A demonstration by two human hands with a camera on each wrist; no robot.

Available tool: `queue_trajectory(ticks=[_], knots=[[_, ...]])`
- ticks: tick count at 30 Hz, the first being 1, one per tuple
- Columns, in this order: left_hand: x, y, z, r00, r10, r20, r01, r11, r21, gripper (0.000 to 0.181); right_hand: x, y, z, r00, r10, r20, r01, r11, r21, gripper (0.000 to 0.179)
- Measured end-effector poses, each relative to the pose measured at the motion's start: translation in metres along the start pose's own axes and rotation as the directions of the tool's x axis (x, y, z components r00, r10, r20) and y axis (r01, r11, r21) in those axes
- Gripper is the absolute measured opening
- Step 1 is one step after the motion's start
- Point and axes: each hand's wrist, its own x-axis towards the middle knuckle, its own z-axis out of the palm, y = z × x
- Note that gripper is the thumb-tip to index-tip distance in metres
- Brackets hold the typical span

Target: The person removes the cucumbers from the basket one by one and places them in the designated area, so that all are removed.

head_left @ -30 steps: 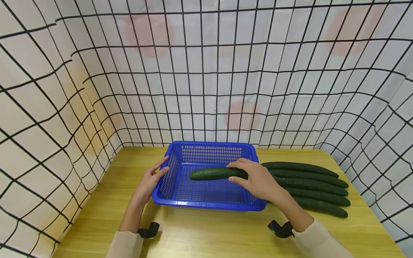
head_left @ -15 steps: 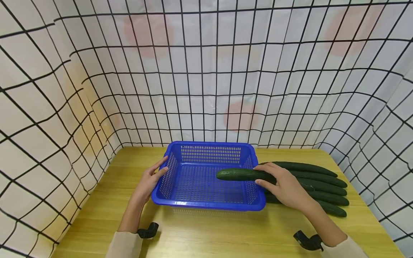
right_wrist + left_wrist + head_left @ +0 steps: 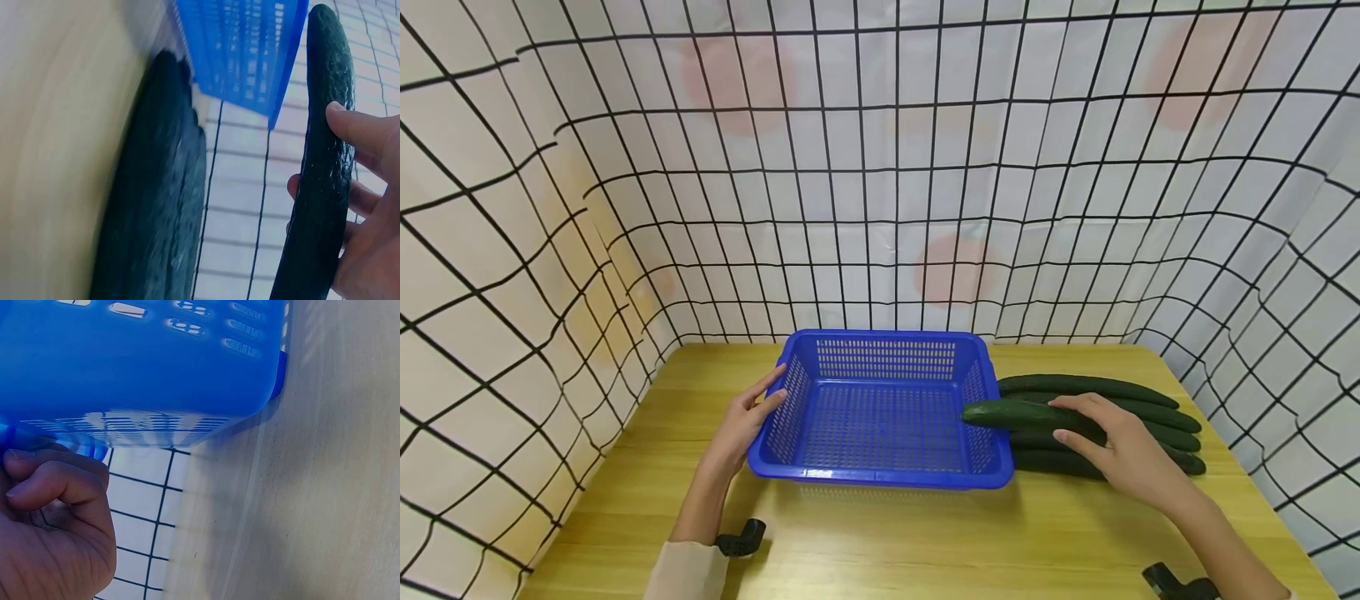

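A blue plastic basket (image 3: 880, 479) with slotted walls stands on the table, nothing inside it. My left hand (image 3: 739, 433) grips its left rim; the left wrist view shows the fingers (image 3: 69, 487) curled at the rim. My right hand (image 3: 1123, 446) holds a dark green cucumber (image 3: 1011, 414) between thumb and fingers, raised above the others, its tip over the basket's right rim. In the right wrist view the held cucumber (image 3: 325, 162) stands apart from the row below. Several more cucumbers (image 3: 1097, 385) lie side by side right of the basket.
The wooden table (image 3: 887, 550) reaches forward to a black wire grid (image 3: 895, 167) that encloses the back and both sides, with pale sheeting behind it. A black wrist camera mount (image 3: 741, 537) sits on the left forearm, another (image 3: 1176, 582) on the right.
My right hand has carried the cucumber rightward, from above the basket's middle to over its right rim and the cucumber row. My left hand stays on the basket.
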Motion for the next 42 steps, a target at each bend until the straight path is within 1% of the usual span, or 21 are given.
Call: queue_trajectory(ticks=[10, 14, 17, 23, 30, 38, 42], knots=[[0.000, 0.002, -0.001, 1.000, -0.010, 0.006, 0.010, 1.000, 0.002, 0.055, -0.030, 0.036, -0.016, 0.998, 0.060, -0.030, -0.062, 0.996, -0.068, 0.043], [0.000, 0.001, -0.002, 1.000, -0.013, 0.004, 0.013, 1.000, 0.012, 0.056, -0.041, 0.050, -0.018, 0.997, 0.076, -0.026, -0.078, 0.994, -0.078, 0.043], [0.000, 0.000, -0.002, 1.000, -0.014, 0.005, 0.014, 1.000, 0.018, 0.056, -0.049, 0.057, -0.016, 0.996, 0.084, -0.012, -0.085, 0.994, -0.065, 0.043], [0.001, -0.002, -0.002, 1.000, -0.011, 0.006, 0.011, 1.000, 0.003, 0.056, -0.059, 0.062, -0.007, 0.998, 0.055, 0.001, -0.055, 0.996, -0.067, 0.043], [0.001, -0.001, -0.001, 1.000, -0.010, 0.007, 0.010, 1.000, 0.001, 0.055, -0.067, 0.064, 0.007, 0.995, 0.085, 0.055, -0.082, 0.995, -0.056, 0.041], [0.000, 0.001, 0.001, 1.000, -0.012, 0.005, 0.012, 1.000, -0.003, 0.054, -0.072, 0.070, 0.020, 0.990, 0.114, 0.079, -0.108, 0.991, -0.078, 0.037], [0.000, 0.001, 0.001, 1.000, -0.011, 0.001, 0.011, 1.000, 0.000, 0.055, -0.072, 0.071, 0.023, 0.992, 0.105, 0.071, -0.100, 0.993, -0.070, 0.035]])
